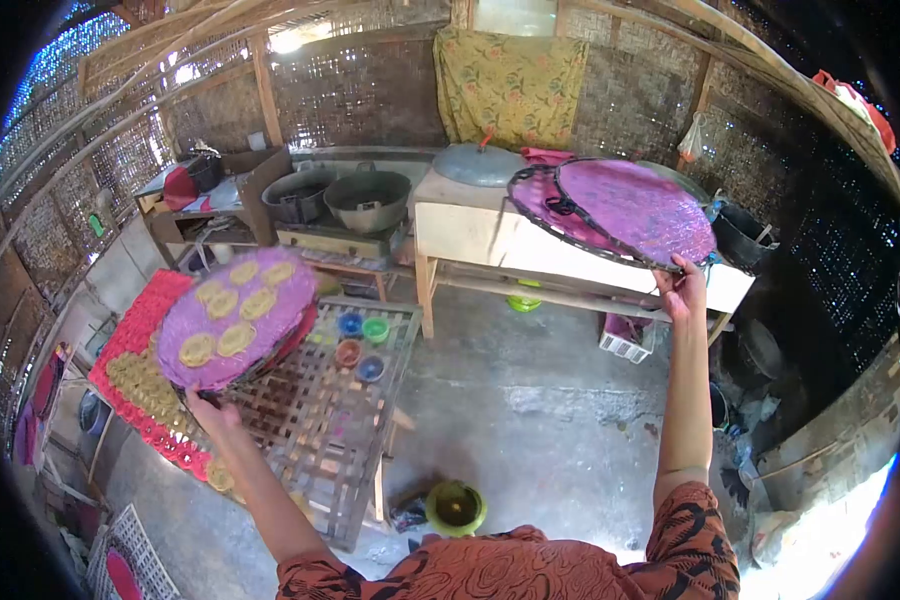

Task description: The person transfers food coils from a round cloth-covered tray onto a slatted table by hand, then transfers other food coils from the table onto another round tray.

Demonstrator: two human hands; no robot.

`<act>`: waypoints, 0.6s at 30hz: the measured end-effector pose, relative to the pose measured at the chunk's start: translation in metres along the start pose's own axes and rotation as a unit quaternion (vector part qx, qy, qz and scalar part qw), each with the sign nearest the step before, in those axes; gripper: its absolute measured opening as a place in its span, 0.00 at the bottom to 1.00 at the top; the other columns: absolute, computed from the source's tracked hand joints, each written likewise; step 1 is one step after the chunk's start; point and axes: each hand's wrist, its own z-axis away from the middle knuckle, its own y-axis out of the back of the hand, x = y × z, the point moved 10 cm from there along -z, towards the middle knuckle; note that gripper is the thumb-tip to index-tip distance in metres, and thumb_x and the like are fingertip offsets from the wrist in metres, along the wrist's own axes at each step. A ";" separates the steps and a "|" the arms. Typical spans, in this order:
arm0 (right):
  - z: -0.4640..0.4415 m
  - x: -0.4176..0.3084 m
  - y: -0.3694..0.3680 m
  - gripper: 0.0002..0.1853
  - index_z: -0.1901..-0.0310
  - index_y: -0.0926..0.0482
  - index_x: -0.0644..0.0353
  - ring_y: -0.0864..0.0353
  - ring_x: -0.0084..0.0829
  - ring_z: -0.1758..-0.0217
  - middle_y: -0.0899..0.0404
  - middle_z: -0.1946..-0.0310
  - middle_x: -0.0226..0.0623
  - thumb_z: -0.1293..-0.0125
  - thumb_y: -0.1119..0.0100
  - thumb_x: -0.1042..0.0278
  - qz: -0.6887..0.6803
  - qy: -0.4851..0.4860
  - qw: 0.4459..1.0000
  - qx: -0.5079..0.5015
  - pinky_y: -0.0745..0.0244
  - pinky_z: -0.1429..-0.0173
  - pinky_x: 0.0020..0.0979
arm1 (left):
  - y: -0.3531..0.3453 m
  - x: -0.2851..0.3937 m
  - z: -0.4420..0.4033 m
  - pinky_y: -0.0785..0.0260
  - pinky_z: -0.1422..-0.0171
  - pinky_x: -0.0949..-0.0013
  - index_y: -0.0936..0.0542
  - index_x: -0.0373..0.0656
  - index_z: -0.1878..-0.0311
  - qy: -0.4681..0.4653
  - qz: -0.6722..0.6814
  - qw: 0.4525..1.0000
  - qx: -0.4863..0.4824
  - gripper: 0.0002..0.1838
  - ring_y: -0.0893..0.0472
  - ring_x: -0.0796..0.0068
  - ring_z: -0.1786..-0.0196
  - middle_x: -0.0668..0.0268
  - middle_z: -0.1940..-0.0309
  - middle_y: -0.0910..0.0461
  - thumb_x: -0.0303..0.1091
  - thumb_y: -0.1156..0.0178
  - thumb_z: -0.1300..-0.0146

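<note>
My left hand (215, 412) is closed on the near rim of a round purple tray (185, 322). Several pale yellow, nest-like rounds (258, 303) lie on this tray, which tilts over the left end of a slatted bamboo table. Out to the right, my right hand (682, 292) grips the near edge of another round purple tray (640, 205) with a dark rim. A second dark-rimmed purple round (530, 200) overlaps it on the left. Whether my right fingers hold both rims, I cannot tell.
Small coloured bowls (349, 352) stand on the slatted table (310, 440), beside red and yellow rounds (160, 300). Large pans (368, 200) sit at the back left. A white-fronted counter (460, 235) bears a metal lid (477, 163). A green pot (456, 508) is on the floor.
</note>
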 end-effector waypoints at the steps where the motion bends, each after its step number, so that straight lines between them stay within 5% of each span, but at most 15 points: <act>1: -0.025 -0.005 0.006 0.05 0.62 0.29 0.69 0.14 0.43 0.65 0.20 0.68 0.45 0.35 0.49 0.76 0.011 0.018 1.000 0.005 0.13 0.57 0.49 | 0.008 -0.010 0.002 0.29 0.49 0.65 0.24 0.41 0.53 -0.031 -0.028 0.997 0.068 0.14 0.22 0.68 0.53 0.66 0.56 0.21 0.35 0.44 0.41; 4: -0.118 -0.005 0.023 0.04 0.62 0.29 0.68 0.15 0.43 0.67 0.20 0.69 0.45 0.35 0.49 0.76 -0.032 0.012 0.999 0.007 0.13 0.56 0.48 | 0.003 -0.058 -0.005 0.29 0.46 0.62 0.25 0.40 0.52 -0.015 0.015 0.999 0.031 0.15 0.22 0.66 0.52 0.64 0.54 0.22 0.36 0.46 0.40; 6: -0.182 -0.002 0.031 0.04 0.62 0.29 0.68 0.15 0.42 0.68 0.20 0.69 0.45 0.35 0.49 0.76 -0.004 0.011 1.000 -0.006 0.13 0.56 0.48 | 0.009 -0.076 -0.002 0.29 0.44 0.57 0.26 0.38 0.49 -0.040 0.000 0.995 0.095 0.17 0.22 0.63 0.50 0.61 0.51 0.22 0.37 0.48 0.38; 10: -0.323 0.023 0.073 0.15 0.48 0.30 0.66 0.21 0.47 0.50 0.25 0.51 0.46 0.36 0.47 0.77 -0.007 0.056 0.998 -0.020 0.19 0.48 0.53 | 0.069 -0.118 -0.030 0.27 0.44 0.54 0.28 0.36 0.43 -0.111 0.026 0.986 0.122 0.21 0.22 0.60 0.47 0.58 0.48 0.23 0.37 0.50 0.37; 12: -0.392 0.045 0.096 0.15 0.47 0.30 0.66 0.22 0.47 0.51 0.26 0.51 0.44 0.36 0.47 0.77 0.020 0.043 0.999 -0.020 0.21 0.46 0.51 | 0.053 -0.146 -0.014 0.27 0.41 0.52 0.28 0.36 0.42 -0.083 0.074 0.985 0.128 0.21 0.23 0.58 0.45 0.57 0.45 0.24 0.36 0.51 0.35; 18: -0.567 0.128 0.180 0.14 0.49 0.26 0.66 0.24 0.41 0.46 0.24 0.51 0.44 0.36 0.45 0.76 -0.017 0.006 1.000 -0.021 0.25 0.40 0.44 | 0.075 -0.176 0.009 0.44 0.25 0.51 0.37 0.37 0.31 -0.098 -0.007 0.987 0.129 0.28 0.33 0.58 0.32 0.59 0.33 0.32 0.43 0.52 0.28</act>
